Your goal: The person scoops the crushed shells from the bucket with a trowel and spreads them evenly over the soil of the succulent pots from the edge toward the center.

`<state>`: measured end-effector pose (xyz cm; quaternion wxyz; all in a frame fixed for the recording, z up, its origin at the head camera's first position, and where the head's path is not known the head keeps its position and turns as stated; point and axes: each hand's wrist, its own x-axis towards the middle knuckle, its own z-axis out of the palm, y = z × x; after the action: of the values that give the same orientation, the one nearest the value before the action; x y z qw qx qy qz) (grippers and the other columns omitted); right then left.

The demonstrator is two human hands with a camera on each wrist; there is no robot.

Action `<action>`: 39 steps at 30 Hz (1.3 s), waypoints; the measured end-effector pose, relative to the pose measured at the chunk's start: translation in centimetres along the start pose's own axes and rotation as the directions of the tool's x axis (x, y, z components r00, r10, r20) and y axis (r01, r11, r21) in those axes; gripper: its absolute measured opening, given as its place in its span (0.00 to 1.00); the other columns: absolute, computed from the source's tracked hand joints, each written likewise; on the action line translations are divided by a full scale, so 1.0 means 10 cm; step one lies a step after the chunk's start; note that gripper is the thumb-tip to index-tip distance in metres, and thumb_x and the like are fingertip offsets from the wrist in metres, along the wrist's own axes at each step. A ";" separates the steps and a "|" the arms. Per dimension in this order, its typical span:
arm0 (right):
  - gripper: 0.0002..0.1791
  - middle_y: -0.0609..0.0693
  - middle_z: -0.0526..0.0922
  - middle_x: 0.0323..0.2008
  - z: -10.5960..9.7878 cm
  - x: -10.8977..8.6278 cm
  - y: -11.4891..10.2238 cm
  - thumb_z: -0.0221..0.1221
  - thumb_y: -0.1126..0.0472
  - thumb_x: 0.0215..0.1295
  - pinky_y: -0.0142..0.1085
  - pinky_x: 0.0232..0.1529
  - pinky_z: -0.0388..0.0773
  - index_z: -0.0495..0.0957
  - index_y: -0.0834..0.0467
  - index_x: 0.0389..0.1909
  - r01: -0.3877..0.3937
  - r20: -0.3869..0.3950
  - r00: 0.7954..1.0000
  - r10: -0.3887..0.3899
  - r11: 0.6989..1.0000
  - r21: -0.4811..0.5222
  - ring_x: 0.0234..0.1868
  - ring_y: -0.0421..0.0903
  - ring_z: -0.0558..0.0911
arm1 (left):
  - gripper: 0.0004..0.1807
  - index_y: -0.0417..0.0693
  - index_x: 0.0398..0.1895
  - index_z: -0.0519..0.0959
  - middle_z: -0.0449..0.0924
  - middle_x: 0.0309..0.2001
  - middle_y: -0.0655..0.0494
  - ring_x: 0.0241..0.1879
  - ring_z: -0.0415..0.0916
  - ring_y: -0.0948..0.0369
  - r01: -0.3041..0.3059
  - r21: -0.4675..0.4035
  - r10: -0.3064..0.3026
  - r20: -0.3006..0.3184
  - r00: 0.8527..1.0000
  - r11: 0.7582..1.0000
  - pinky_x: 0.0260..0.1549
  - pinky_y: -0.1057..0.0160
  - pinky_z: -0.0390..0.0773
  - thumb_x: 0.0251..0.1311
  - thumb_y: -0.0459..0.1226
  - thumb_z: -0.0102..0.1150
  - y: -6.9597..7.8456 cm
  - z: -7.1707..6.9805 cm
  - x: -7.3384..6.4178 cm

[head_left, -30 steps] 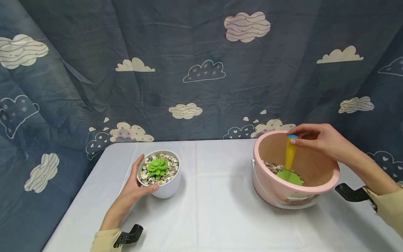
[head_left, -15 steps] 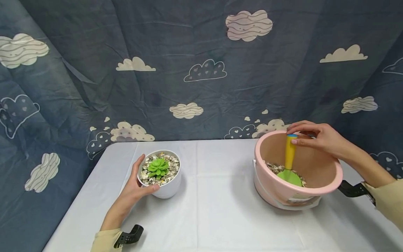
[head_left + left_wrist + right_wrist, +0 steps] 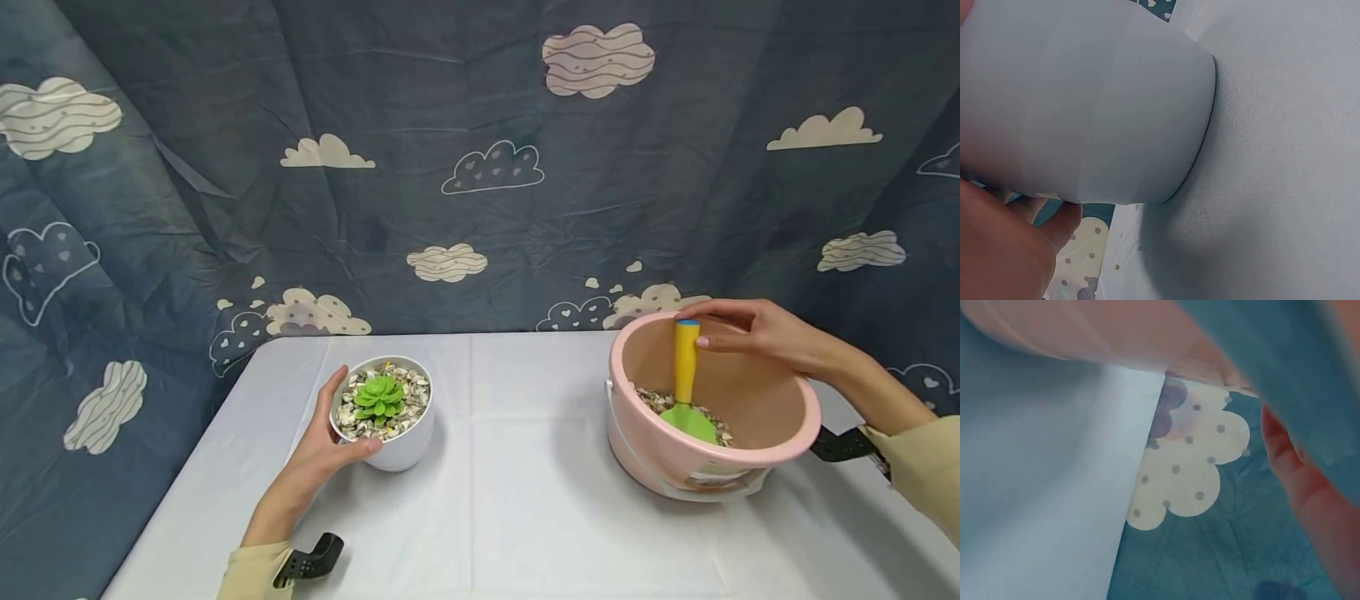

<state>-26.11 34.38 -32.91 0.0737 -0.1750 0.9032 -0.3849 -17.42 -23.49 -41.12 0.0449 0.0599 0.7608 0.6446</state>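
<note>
On the left of the table in the head view, my left hand (image 3: 321, 442) holds a white plant pot (image 3: 408, 440), thumb at the near side and fingers behind. A green succulent (image 3: 378, 398) sits in it among small stones. The left wrist view shows the pot's wall (image 3: 1104, 106) close up, its base at the cloth. At the right, my right hand (image 3: 765, 337) reaches over a pink bucket (image 3: 645, 446). Its thumb and fingers are at the top of a toy trowel's yellow handle (image 3: 685, 362). The trowel's green blade (image 3: 690, 423) stands in gravel (image 3: 652, 402).
White cloth (image 3: 517, 467) covers the table. Behind it hangs a dark blue cloud-patterned curtain (image 3: 420, 100). The bucket's white handle (image 3: 675, 490) hangs down its near side. Black straps (image 3: 311, 562) circle both wrists.
The trowel's handle has tilted slightly left and more upright in the bucket, and my right thumb has slid from its front to its right edge. The left hand and pot stay put.
</note>
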 end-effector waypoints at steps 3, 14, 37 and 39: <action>0.23 0.47 0.79 0.56 0.01 0.00 0.00 0.63 0.57 0.67 0.27 0.48 0.75 0.75 0.51 0.63 0.005 -0.011 1.000 -0.005 1.000 0.001 0.54 0.33 0.75 | 0.60 0.64 0.79 0.40 0.38 0.77 0.44 0.73 0.43 0.44 -0.002 0.001 0.002 0.002 1.000 1.000 0.68 0.39 0.45 0.50 0.34 0.71 0.00 0.00 0.01; 0.28 0.47 0.78 0.55 0.02 -0.03 0.01 0.65 0.60 0.64 0.29 0.46 0.78 0.71 0.52 0.65 0.005 -0.045 0.999 -0.004 1.000 0.021 0.51 0.38 0.79 | 0.60 0.65 0.79 0.40 0.37 0.77 0.46 0.73 0.42 0.44 0.007 0.003 -0.007 0.002 1.000 1.000 0.68 0.39 0.43 0.50 0.34 0.72 -0.01 0.02 0.01; 0.28 0.40 0.75 0.58 0.03 -0.47 -0.18 0.64 0.62 0.66 0.18 0.46 0.72 0.70 0.53 0.66 0.044 -0.313 0.949 -0.047 0.999 -0.019 0.55 0.26 0.73 | 0.59 0.58 0.79 0.40 0.36 0.77 0.46 0.74 0.41 0.45 -0.051 0.026 0.050 0.036 0.998 0.998 0.68 0.39 0.43 0.53 0.33 0.71 0.04 -0.06 0.01; 0.28 0.37 0.75 0.58 0.05 -0.51 -0.24 0.64 0.63 0.65 0.16 0.49 0.68 0.70 0.54 0.66 0.062 -0.336 0.939 -0.072 0.997 -0.039 0.57 0.25 0.71 | 0.56 0.56 0.79 0.40 0.37 0.78 0.48 0.74 0.40 0.47 -0.079 0.030 0.078 0.037 0.996 0.996 0.68 0.39 0.42 0.55 0.32 0.68 0.05 -0.08 0.00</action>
<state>-20.62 34.40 -31.52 -0.0977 -0.1382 0.9012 -0.3990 -17.56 -24.21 -40.49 0.0322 0.1021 0.7671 0.6326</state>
